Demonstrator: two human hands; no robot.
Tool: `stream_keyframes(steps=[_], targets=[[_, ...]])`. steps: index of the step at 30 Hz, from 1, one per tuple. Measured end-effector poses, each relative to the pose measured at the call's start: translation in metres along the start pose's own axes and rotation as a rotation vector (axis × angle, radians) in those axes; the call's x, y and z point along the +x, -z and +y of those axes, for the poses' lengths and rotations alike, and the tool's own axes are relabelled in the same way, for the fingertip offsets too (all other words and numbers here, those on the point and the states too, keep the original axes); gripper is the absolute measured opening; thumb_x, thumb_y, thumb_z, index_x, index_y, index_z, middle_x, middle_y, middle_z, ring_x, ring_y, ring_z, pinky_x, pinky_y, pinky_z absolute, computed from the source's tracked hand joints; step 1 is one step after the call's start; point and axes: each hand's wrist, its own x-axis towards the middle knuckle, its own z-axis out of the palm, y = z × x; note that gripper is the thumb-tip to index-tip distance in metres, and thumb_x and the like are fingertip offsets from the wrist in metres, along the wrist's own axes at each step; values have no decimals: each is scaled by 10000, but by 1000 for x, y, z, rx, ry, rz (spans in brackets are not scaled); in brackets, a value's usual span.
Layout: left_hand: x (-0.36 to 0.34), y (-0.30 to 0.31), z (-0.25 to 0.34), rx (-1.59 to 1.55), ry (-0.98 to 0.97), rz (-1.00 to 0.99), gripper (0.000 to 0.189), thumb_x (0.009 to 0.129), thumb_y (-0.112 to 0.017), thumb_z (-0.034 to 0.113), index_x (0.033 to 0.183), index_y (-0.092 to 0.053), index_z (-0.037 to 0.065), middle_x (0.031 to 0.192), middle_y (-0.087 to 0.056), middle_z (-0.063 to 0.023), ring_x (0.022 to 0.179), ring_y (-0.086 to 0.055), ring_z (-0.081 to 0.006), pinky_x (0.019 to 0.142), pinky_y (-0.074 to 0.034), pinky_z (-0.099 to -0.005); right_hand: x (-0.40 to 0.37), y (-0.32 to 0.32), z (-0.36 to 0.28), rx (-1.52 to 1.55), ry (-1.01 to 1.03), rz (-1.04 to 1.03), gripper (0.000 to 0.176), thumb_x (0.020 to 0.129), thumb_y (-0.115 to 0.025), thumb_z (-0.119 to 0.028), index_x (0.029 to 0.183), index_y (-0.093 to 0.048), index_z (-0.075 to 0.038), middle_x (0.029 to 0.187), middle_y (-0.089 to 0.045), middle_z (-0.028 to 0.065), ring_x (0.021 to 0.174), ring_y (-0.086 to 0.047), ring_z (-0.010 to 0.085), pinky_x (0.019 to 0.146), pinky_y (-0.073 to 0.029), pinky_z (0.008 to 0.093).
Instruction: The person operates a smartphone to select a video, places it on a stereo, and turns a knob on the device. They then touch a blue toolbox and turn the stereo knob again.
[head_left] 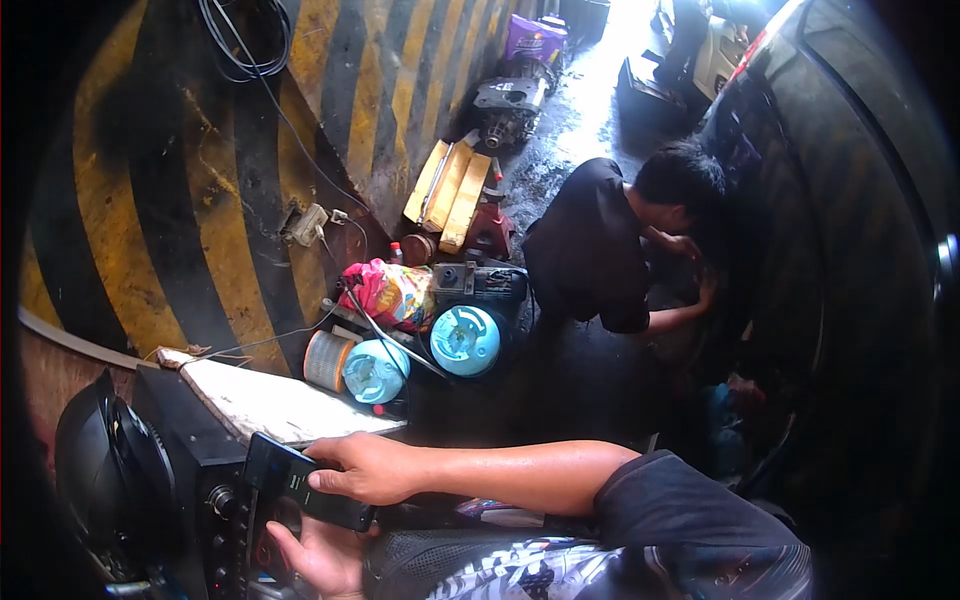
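A dark smartphone (300,484) with small text on its screen is in my right hand (380,468). The thumb of that hand lies over the screen and the fingers are at the upper edge. My left hand (328,562) is just below the phone, palm turned up and thumb spread away from it. The phone hides the other fingers of this hand. Left of the phone stands a black box-shaped unit with a knob (222,502), and a white board (285,400) lies beyond it.
A person in a dark shirt (590,240) crouches beside a dark vehicle (870,250). Two blue round containers (465,340), an air filter (326,360), a pink bag (385,295) and an open wooden box (445,195) line the striped wall (190,230). A black helmet (105,490) sits lower left.
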Motion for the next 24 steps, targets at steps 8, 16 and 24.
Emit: stream_keyframes(steps=[8,16,24], targets=[[17,-12,2,40,40,-117,1093,897,-232,900,1619,-231,79,1538,-449,-153,1273,-572,-282,820,-585,-407,-9,19,-4,30,2,69,420,1026,-586,-313,1247,-632,42,1089,-704,271,1036,-684,410,903,-519,462],[26,-29,4,120,65,-135,1120,889,-206,910,1622,-224,64,1550,-435,-157,1309,-547,-289,866,-569,-400,-17,35,-9,-2,-28,90,468,1048,-579,-345,1331,-583,28,1128,-699,256,1068,-685,360,906,-524,439],[36,-35,2,187,100,-188,1142,875,-191,923,1622,-223,61,1531,-461,-155,1292,-558,-287,844,-562,-382,-24,46,-10,-11,-58,102,474,1057,-574,-340,1361,-564,24,1123,-703,246,1073,-691,344,916,-526,434]])
